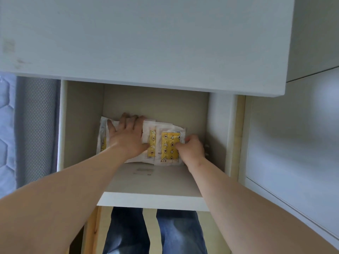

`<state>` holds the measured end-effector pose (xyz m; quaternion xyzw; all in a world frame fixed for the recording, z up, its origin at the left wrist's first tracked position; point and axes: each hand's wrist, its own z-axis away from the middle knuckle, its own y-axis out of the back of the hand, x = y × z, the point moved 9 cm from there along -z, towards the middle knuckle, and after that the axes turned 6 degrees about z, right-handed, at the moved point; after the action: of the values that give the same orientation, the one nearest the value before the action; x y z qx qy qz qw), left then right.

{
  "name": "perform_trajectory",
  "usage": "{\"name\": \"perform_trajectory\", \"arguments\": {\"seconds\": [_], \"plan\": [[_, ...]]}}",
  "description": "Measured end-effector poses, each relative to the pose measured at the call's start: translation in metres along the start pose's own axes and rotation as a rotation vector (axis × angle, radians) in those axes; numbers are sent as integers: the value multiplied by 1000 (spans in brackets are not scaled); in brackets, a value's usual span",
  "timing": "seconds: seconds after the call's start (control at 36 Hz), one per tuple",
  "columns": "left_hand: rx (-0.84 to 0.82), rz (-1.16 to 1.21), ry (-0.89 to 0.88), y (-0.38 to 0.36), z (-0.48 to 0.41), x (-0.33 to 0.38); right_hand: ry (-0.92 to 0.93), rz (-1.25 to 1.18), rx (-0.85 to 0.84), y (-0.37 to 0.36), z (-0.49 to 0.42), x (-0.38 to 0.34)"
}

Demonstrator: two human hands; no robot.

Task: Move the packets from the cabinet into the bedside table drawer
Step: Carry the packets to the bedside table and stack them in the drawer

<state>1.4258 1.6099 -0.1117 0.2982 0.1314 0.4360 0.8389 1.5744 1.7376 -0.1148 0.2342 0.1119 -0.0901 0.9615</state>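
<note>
packets with yellow star-patterned labels lie in an overlapping bunch on the floor of an open white compartment beside a mattress. it looks like the bedside table drawer. if so, this batch is already in place, and what is left is tidying and fetching any packets that remain in the cabinet. the left hand lies spread flat on the left packets. the right hand pinches the right edge of the rightmost one.
</note>
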Motion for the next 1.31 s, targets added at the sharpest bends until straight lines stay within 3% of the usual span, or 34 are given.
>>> {"name": "perform_trajectory", "arguments": {"seconds": [0.39,0.64,0.78,1.0,1.31], "plan": [[-17,122,-88,3,2,1,16,8,-98,-23,1,-1],[107,297,-71,54,57,15,15,-109,-33,13,51,-17],[124,536,-59,92,96,18,22,-191,27,43,108,-38],[176,898,-200,153,180,19,44,-595,156,70,210,-55],[60,855,-508,175,315,80,11,-1189,433,82,357,30]]}}
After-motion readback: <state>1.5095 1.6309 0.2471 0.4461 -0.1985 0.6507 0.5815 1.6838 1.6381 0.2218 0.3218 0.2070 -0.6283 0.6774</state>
